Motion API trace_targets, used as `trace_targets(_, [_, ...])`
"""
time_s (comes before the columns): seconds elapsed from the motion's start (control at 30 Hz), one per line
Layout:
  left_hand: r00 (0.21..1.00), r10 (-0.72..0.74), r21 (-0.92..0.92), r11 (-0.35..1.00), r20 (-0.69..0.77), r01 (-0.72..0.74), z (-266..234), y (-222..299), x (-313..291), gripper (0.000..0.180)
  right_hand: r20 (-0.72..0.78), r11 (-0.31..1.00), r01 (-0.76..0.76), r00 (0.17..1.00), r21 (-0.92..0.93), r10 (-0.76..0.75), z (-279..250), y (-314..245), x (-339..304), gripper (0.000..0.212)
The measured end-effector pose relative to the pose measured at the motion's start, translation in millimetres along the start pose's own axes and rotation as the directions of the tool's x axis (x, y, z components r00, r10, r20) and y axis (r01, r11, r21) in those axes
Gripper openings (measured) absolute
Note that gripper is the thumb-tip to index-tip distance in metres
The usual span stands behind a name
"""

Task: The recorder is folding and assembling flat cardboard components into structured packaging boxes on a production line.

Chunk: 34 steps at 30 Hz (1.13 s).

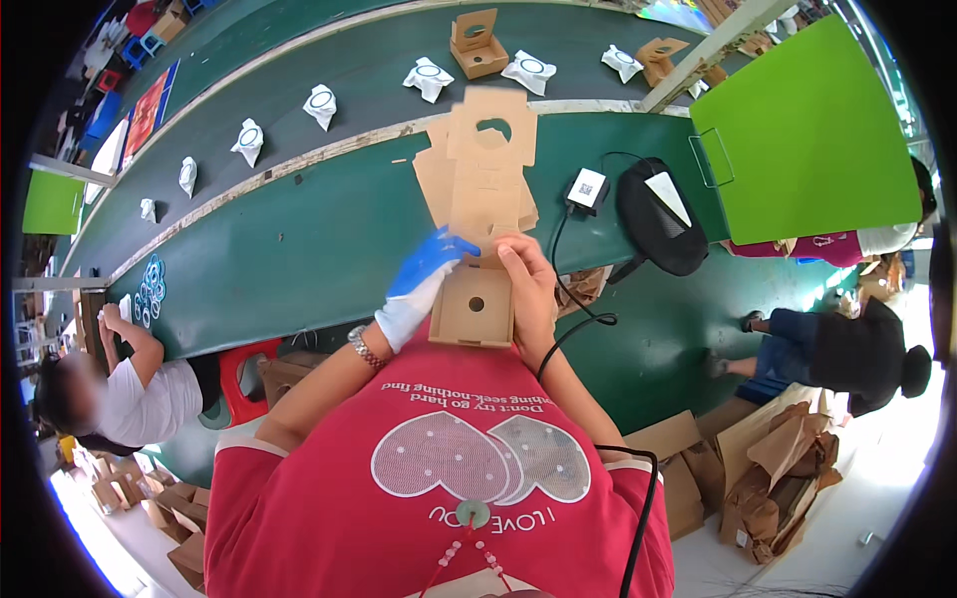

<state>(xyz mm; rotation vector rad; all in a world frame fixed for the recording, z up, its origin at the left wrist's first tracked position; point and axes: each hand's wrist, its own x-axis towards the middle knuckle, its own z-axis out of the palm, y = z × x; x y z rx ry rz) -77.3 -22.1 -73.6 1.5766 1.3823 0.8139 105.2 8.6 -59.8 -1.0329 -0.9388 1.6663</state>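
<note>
A small brown cardboard box with a round hole in its panel is held up close against my red shirt. My left hand, in a blue and white glove, closes its fingers on the upper left of the box, by the fold. On the right side my bare right hand grips the box, thumb and fingers bent at the fold's upper right corner. The box's long lid flap, with a larger cut-out, stretches away over the bench. Flat cardboard blanks lie partly beneath that flap.
Beyond the green bench a dark conveyor carries several white wrapped pieces and an opened box. Right of my hands lie a black case, a white-topped device and a cable. A green panel stands right; a co-worker sits left.
</note>
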Motion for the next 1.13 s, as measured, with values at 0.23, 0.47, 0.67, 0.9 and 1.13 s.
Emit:
trace_targets(0.23, [0.911,-0.155,-0.593,0.797,-0.381,-0.113,34,22,9,0.067,-0.268,0.974,0.056,0.957,-0.217,-0.115,-7,20,-3,0.055])
trace_targets(0.47, [0.965,-0.259,-0.517,0.831,-0.033,0.206,11,-48,-42,0.052,0.175,0.882,-0.008,0.979,-0.472,0.103,-42,21,-22,0.04])
trace_targets(0.67, [0.762,-0.479,-0.357,0.685,0.436,0.635,-46,30,25,0.065,0.332,0.955,-0.29,0.896,-0.06,0.293,-62,-5,25,0.043])
trace_targets(0.9, [0.645,-0.281,0.078,0.943,0.711,0.325,-42,43,77,0.047,0.627,0.92,-0.041,0.719,-0.39,0.298,-65,-26,62,0.031])
trace_targets(1.13, [0.599,-0.408,0.263,0.911,0.69,0.317,-34,41,83,0.057,0.565,0.605,0.153,0.584,-0.781,0.582,-64,-31,79,0.059])
